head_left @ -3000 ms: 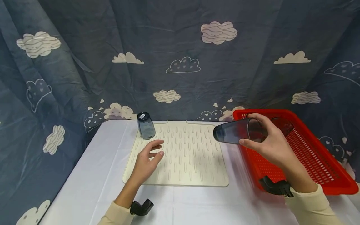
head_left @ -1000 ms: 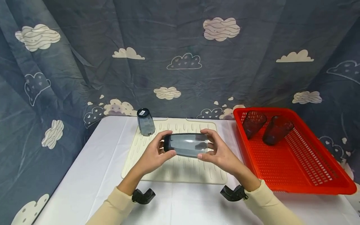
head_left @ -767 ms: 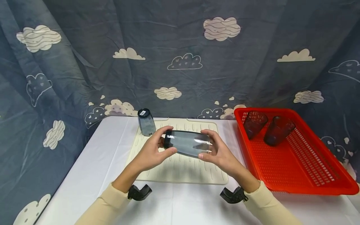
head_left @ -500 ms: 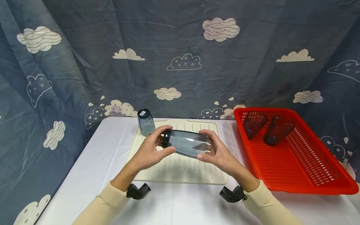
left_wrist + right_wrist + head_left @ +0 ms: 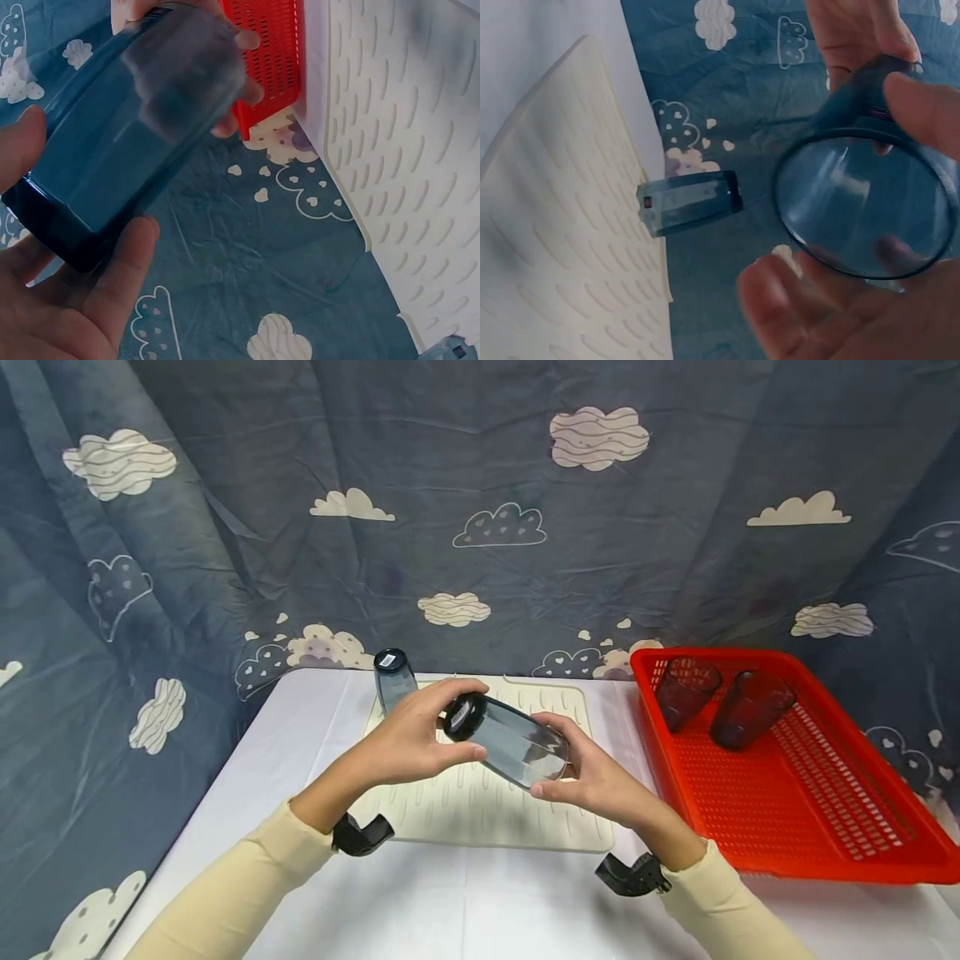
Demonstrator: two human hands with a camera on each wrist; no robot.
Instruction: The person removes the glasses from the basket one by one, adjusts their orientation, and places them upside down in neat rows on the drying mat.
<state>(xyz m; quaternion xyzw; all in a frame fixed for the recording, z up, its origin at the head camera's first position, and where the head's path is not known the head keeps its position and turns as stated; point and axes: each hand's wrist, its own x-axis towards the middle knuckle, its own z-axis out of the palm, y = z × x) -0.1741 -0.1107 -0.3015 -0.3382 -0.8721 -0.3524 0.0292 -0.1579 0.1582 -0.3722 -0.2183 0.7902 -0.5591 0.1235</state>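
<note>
we have one smoky glass (image 5: 517, 747) in both hands, held in the air above the cream mat (image 5: 510, 827). our left hand (image 5: 412, 735) grips the dark base end between thumb and fingers; our right hand (image 5: 592, 777) grips the rim end in the same way. the smoky glass lies aslant, its base up toward the left and its rim lower toward the right. beyond our left hand, a second glass (image 5: 393, 682) stands upside down at the far left corner of the mat, partly hidden. to the right, the red basket (image 5: 780, 810) holds a third glass (image 5: 685, 697) and a fourth glass (image 5: 748, 714), side by side near its far end. behind it all hangs a cloud-print curtain (image 5: 375, 577).
</note>
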